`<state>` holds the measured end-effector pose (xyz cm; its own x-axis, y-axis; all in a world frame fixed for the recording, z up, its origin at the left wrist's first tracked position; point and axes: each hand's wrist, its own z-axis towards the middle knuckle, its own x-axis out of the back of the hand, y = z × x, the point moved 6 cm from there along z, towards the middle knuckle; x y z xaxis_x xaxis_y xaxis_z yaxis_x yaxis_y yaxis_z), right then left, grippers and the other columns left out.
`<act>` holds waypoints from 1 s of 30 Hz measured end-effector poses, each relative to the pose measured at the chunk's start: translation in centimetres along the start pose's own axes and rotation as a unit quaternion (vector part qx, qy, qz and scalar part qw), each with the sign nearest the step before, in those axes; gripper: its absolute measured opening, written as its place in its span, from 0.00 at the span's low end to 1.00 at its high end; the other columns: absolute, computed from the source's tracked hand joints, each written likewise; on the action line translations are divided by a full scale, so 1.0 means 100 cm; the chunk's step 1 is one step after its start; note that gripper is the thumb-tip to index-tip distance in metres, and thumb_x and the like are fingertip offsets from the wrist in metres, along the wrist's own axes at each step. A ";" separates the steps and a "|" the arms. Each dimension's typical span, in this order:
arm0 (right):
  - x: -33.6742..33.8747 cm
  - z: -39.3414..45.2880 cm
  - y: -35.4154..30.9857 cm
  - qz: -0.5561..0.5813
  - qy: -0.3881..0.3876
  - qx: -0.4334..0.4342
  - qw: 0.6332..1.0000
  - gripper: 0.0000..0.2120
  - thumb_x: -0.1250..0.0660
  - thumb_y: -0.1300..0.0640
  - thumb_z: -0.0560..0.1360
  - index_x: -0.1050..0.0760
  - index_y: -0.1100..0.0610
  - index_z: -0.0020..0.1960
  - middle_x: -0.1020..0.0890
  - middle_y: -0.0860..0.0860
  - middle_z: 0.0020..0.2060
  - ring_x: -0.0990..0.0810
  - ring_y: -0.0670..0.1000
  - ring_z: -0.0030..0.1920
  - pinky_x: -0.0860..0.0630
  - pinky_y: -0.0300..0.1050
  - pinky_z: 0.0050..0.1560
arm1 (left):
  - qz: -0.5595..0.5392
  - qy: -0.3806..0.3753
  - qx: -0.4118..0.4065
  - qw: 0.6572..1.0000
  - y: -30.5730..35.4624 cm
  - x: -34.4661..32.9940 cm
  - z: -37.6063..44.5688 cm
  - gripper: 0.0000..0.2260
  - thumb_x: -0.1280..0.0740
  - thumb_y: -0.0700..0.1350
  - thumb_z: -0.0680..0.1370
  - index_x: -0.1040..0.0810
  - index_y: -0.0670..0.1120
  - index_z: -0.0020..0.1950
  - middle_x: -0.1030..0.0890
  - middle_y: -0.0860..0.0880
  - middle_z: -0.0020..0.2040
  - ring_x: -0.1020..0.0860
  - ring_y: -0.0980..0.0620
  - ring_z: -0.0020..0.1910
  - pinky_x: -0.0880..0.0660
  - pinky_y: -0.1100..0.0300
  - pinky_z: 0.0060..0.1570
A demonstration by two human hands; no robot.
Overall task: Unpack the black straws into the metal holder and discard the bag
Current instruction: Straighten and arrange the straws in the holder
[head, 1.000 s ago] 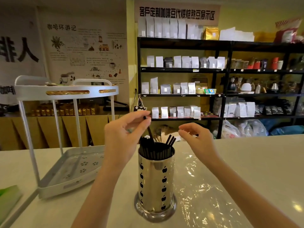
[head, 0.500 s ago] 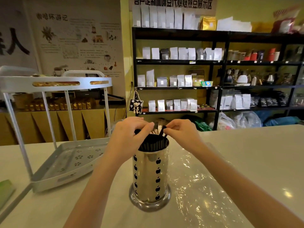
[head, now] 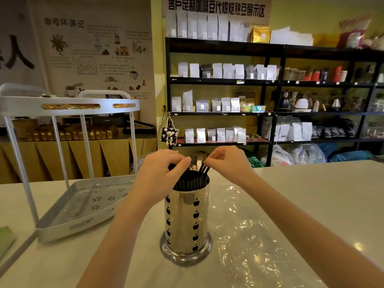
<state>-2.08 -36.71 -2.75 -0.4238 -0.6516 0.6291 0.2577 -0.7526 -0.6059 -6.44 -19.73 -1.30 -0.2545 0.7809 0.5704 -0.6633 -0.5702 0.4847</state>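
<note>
Upright in the holder (head: 187,223), the straws (head: 190,181) stand as a dense black bundle whose tops rise just above the rim. A few straws (head: 204,170) at the right of the bundle lean outward and stand higher than the rest.

Holder: a polished metal cylinder with columns of apple-shaped cutouts and a flared base. It stands on the tabletop (head: 311,194), near the front edge and between the two forearms.

Left hand (head: 160,175): positioned over the left side of the bundle, fingers curled down onto the straw tops. The grip is nearly closed; whether it pinches any straw cannot be determined, as the fingers cover the contact.

Right hand (head: 226,162): positioned just above the right side of the bundle. Thumb and forefinger are pinched together on the tips of the leaning straws.

Bag (head: 249,235): clear plastic film, lying flat and crinkled on the tabletop to the right of and behind the holder, passing under the right forearm.

Rack (head: 68,154): a two-tier grey metal unit on the tabletop to the left of the holder, well apart from it. Its lower tray has flower-shaped perforations.

Shelves (head: 270,84): black units along the far wall, carrying pouches and kettles.
</note>
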 end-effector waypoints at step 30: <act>-0.013 -0.001 -0.015 -0.014 -0.036 0.027 0.999 0.06 0.32 0.53 0.71 0.19 0.53 0.43 0.19 0.47 0.35 0.19 0.48 0.43 0.21 0.50 0.50 | 0.011 -0.001 -0.018 1.000 0.001 0.004 0.002 0.11 0.39 0.48 0.75 0.19 0.47 0.50 0.22 0.55 0.44 0.26 0.57 0.47 0.34 0.70 0.47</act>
<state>-2.03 -34.73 -2.70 -0.3683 -0.6337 0.6803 0.2934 -0.7736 -0.5617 -6.48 -19.49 -0.91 -0.2684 0.7675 0.5822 -0.6817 -0.5783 0.4481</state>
